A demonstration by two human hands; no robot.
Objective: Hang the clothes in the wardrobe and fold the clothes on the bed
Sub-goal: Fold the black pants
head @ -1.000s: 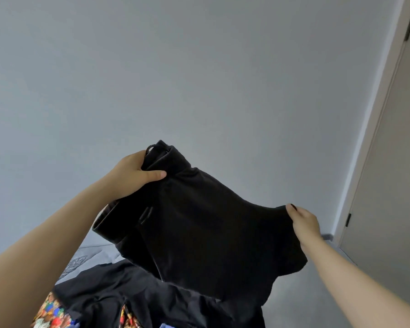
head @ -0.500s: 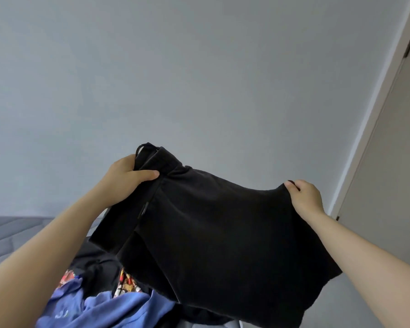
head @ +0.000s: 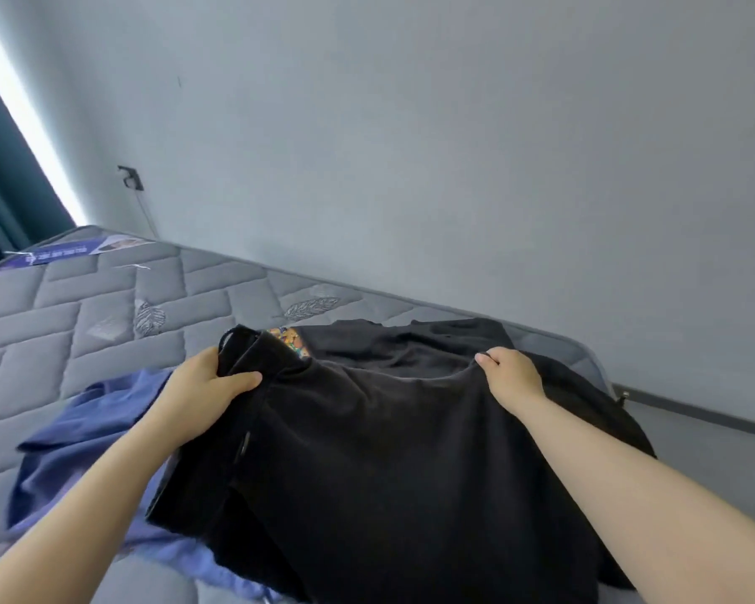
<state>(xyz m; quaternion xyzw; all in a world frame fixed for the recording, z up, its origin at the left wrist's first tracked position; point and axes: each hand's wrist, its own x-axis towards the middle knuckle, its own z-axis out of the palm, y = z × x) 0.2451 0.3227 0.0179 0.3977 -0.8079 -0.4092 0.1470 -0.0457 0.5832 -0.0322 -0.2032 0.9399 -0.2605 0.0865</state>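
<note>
I hold a black garment [head: 375,464] with a drawstring waistband stretched between both hands over the bed. My left hand [head: 201,390] grips the waistband's left end, thumb across the front. My right hand [head: 513,377] pinches the top edge on the right. Under it lie another black garment [head: 415,346], a blue garment [head: 83,438] spread to the left, and a patch of colourful patterned cloth [head: 290,340] peeking out behind the waistband. The pile rests on a grey quilted mattress [head: 62,324].
A plain grey wall [head: 454,146] runs behind the bed. A dark green curtain [head: 1,198] hangs at the far left beside a bright window strip. A wall socket with a cable [head: 131,178] sits above the mattress corner. Grey floor and skirting [head: 715,433] lie to the right.
Both hands have lowered the black garment towards the bed. My view has tipped down and left, so the mattress, curtain and blue garment now show and the door is out of view.
</note>
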